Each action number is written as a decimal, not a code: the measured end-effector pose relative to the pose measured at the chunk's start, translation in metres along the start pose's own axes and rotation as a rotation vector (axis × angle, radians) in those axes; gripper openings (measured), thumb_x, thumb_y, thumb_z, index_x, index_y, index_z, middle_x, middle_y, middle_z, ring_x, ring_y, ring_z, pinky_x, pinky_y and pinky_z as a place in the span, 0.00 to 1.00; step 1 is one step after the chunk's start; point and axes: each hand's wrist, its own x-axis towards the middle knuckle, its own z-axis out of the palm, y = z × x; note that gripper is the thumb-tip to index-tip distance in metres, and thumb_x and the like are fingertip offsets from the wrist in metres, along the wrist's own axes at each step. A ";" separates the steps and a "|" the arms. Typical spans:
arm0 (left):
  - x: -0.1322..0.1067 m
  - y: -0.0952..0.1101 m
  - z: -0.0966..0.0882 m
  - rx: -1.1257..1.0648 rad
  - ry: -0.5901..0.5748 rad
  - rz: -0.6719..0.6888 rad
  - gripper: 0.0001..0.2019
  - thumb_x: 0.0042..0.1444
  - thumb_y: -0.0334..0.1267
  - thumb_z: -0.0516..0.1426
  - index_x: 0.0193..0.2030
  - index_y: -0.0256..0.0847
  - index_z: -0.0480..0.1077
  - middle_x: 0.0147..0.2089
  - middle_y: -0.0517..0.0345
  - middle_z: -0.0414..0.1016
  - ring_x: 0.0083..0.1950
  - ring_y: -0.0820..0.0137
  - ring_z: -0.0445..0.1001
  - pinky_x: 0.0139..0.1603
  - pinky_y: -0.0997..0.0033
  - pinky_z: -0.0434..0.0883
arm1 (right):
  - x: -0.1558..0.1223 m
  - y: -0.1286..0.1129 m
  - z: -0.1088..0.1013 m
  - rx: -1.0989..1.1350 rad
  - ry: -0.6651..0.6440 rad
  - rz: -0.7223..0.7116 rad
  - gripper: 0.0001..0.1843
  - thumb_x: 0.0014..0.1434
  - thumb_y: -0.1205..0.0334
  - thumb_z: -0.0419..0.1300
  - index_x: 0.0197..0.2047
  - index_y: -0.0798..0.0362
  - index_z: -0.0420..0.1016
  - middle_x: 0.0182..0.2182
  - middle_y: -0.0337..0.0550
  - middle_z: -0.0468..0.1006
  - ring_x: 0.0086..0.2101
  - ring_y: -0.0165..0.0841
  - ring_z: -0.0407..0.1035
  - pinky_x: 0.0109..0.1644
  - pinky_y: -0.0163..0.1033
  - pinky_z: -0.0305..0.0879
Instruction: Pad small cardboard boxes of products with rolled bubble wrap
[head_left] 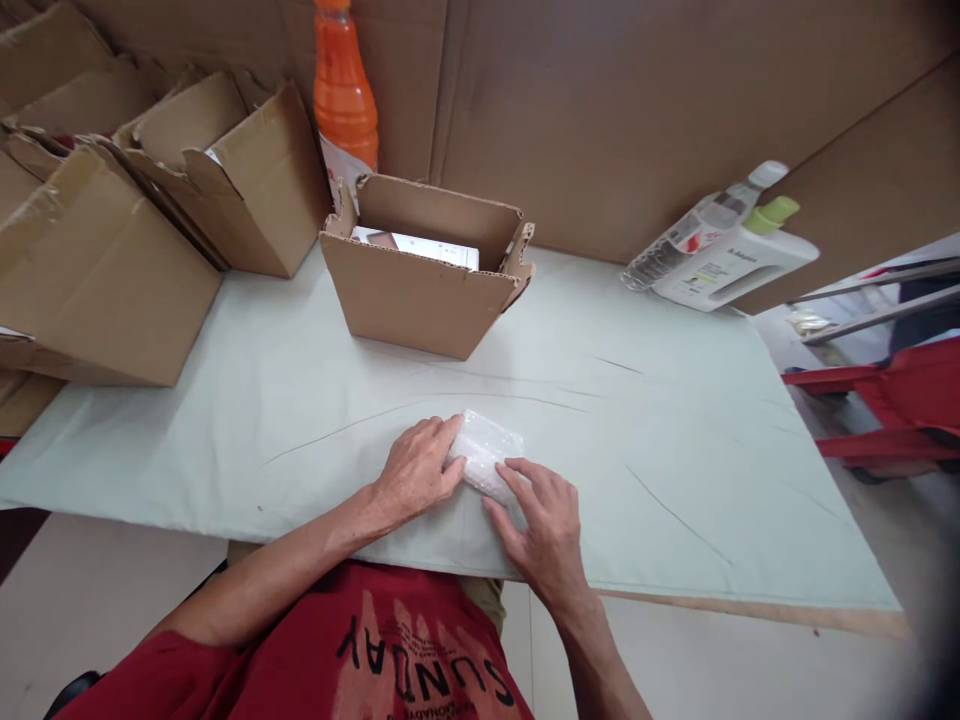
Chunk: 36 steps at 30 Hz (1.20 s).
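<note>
A small packet wrapped in clear bubble wrap (486,452) lies on the pale green cloth-covered table (660,440), near its front edge. My left hand (417,470) rests on the packet's left side with its fingers curled against it. My right hand (541,524) presses on the packet's near right corner, fingers bent over the wrap. Both hands hold the packet down flat on the table.
An open cardboard box (427,270) with white items inside stands behind the packet. Several more cardboard boxes (112,230) crowd the left. An orange bottle (343,90) stands at the back. A clear bottle (697,230) and a white bottle (739,265) lie at the right, with red furniture (892,400) beyond.
</note>
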 end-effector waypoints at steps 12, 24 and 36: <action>-0.024 -0.003 0.011 -1.062 0.073 -0.320 0.43 0.53 0.37 0.59 0.73 0.33 0.44 0.63 0.37 0.67 0.60 0.58 0.72 0.63 0.54 0.68 | 0.010 -0.011 0.021 0.266 0.112 0.172 0.13 0.67 0.62 0.58 0.54 0.49 0.74 0.45 0.47 0.82 0.43 0.39 0.77 0.47 0.45 0.72; -0.030 0.005 -0.008 -0.610 0.159 -0.135 0.39 0.55 0.32 0.55 0.74 0.36 0.49 0.55 0.45 0.74 0.54 0.61 0.74 0.59 0.58 0.71 | 0.012 -0.030 0.017 0.617 -0.034 0.323 0.22 0.63 0.55 0.62 0.59 0.50 0.71 0.55 0.51 0.78 0.54 0.43 0.73 0.58 0.49 0.71; -0.031 -0.016 -0.001 -0.423 0.016 0.062 0.37 0.54 0.31 0.55 0.72 0.36 0.53 0.61 0.42 0.73 0.58 0.58 0.74 0.62 0.54 0.71 | 0.033 -0.029 0.018 0.710 0.020 0.411 0.12 0.62 0.55 0.63 0.47 0.49 0.77 0.42 0.46 0.83 0.41 0.39 0.79 0.46 0.43 0.77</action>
